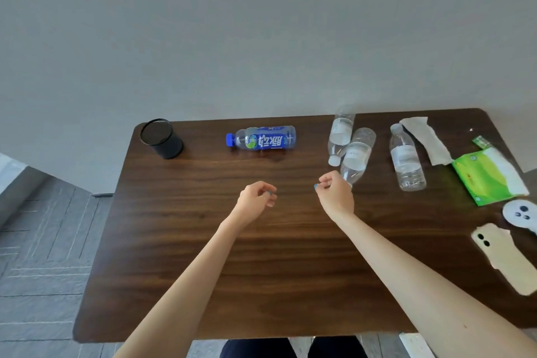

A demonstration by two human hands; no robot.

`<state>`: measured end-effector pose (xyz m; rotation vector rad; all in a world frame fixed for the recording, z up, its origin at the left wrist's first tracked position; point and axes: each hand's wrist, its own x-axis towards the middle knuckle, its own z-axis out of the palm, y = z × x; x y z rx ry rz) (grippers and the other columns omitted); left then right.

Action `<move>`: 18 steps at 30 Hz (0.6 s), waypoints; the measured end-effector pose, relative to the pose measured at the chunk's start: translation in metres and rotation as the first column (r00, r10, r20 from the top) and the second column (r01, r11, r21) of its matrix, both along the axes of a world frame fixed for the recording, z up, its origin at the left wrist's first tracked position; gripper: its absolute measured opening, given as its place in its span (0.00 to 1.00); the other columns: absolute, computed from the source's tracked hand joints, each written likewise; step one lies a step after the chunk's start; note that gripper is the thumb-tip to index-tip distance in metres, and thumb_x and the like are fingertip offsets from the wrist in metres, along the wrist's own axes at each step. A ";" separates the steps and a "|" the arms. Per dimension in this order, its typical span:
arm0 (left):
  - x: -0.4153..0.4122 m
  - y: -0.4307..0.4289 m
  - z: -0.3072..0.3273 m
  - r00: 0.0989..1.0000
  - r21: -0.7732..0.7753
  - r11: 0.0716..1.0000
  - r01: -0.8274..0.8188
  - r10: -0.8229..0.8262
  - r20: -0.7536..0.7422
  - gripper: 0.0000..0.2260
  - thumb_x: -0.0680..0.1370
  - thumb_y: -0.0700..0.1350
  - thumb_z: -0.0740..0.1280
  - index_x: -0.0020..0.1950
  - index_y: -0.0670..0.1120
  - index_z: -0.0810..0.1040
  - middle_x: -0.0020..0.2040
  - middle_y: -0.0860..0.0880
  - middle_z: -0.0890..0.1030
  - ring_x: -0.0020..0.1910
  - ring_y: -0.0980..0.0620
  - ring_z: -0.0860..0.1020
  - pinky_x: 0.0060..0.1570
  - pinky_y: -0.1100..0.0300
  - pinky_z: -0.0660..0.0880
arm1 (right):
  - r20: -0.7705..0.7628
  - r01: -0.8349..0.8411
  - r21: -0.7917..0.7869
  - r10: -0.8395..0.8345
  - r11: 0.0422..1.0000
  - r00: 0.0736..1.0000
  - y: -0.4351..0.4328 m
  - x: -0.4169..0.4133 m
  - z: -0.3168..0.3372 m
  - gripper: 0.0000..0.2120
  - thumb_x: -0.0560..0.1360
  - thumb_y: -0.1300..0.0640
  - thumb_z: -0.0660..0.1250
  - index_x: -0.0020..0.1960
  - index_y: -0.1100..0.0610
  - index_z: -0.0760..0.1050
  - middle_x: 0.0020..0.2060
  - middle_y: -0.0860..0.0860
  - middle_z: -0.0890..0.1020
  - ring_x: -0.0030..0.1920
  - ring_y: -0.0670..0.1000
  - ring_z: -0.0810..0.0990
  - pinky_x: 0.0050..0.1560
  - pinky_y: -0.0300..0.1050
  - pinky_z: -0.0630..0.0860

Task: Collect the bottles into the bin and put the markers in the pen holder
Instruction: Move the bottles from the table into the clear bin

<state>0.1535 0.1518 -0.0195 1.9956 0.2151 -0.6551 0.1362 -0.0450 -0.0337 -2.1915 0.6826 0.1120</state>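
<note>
A black mesh pen holder stands at the far left corner of the dark wooden table. A blue-labelled bottle with a blue cap lies on its side at the far middle. To its right lie two clear bottles, one partly under the other, and a third clear bottle lies further right. My left hand hovers over the table's middle, fingers curled, holding nothing. My right hand is loosely curled at the neck end of the nearer clear bottle and hides its cap.
A crumpled white tissue and a green tissue pack lie at the far right. A white controller and a cream phone sit by the right edge. Grey floor lies left of the table, a grey wall behind it.
</note>
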 end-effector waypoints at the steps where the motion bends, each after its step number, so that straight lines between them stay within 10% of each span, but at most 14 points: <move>1: 0.005 -0.012 -0.001 1.000 0.006 1.000 0.004 -0.004 -0.008 0.12 0.78 0.37 0.58 0.54 0.46 0.79 0.48 0.49 0.84 0.40 0.55 0.82 0.40 0.65 0.74 | -0.005 0.029 -0.032 -0.029 0.999 1.000 -0.015 0.004 0.001 0.08 0.76 0.57 0.67 0.55 0.56 0.74 0.47 0.50 0.80 0.48 0.51 0.79 0.45 0.46 0.73; 6: 0.026 -0.060 -0.008 0.999 0.003 0.999 -0.047 0.047 -0.026 0.11 0.79 0.39 0.59 0.55 0.46 0.79 0.49 0.49 0.84 0.43 0.53 0.83 0.46 0.60 0.78 | -0.071 0.159 -0.143 -0.170 0.977 0.983 -0.078 0.031 -0.010 0.26 0.74 0.49 0.69 0.64 0.61 0.64 0.62 0.57 0.71 0.59 0.60 0.76 0.48 0.53 0.74; 12: 0.034 -0.080 -0.014 0.991 -0.021 0.993 -0.116 0.115 -0.072 0.11 0.80 0.39 0.58 0.54 0.47 0.79 0.50 0.48 0.84 0.46 0.52 0.83 0.50 0.57 0.77 | -0.302 0.261 0.074 -0.227 0.963 0.926 -0.109 0.075 -0.034 0.43 0.69 0.39 0.71 0.72 0.60 0.56 0.69 0.58 0.66 0.66 0.61 0.72 0.60 0.60 0.75; 18: 0.040 -0.081 -0.023 0.981 -0.013 0.985 -0.173 0.171 -0.095 0.12 0.79 0.37 0.57 0.54 0.45 0.79 0.50 0.45 0.84 0.47 0.49 0.83 0.55 0.51 0.78 | -0.365 0.205 0.052 -0.172 0.977 0.915 -0.105 0.089 -0.051 0.44 0.68 0.43 0.75 0.72 0.60 0.55 0.68 0.59 0.67 0.63 0.62 0.74 0.59 0.60 0.77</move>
